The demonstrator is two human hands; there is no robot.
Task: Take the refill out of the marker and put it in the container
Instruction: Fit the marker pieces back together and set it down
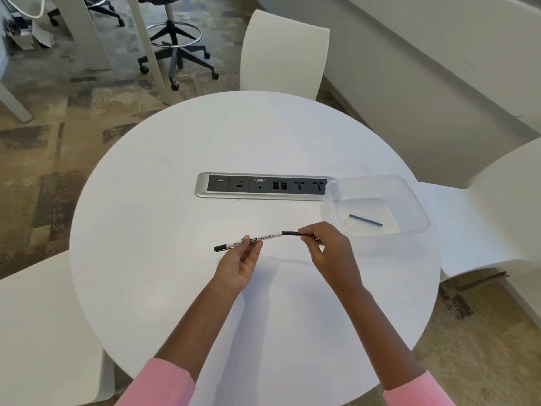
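White and round, the surface (175, 171) is filling the head view, the only one we are reading. Above it, both hands are holding one whiteboard marker (265, 238) roughly level. The left hand (238, 266) is gripping the printed barrel between thumb and curled fingers. The right hand (325, 247) is pinching the black section (289, 233) at the marker's right end, thumb and fingertips closed on it. We cannot tell whether this black section is an end piece or the refill beginning to emerge.

Progress: one thin dark-blue stick (366, 220), which we are taking for a refill, is already lying flat inside the clear plastic container (415, 206). The container is sitting on the surface just to the right of the right hand. We are judging the refill of the marker in hand to be not yet out, so freeing it and placing it in the container are remaining.

Count: we are seeing two hands, one marker, one container, one stick inside it, one socket panel (263, 186) set into the surface, three white chairs (284, 51) around it, and one castor stool (175, 45) beyond.
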